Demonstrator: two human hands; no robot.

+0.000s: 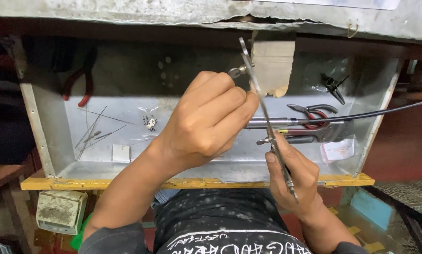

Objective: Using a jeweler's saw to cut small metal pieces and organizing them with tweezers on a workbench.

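in the tray (pixel 46 141): thin rods (pixel 93 129) left, small block (pixel 121 153) just right of them, pliers (pixel 314 112) far right, cable (pixel 385 112) running over those, box (pixel 60 210) below tray's left corner.

We have one view, worn on the head, looking down and forward, close over both hands, onto the metal tray (pixel 46 141) at lap height.
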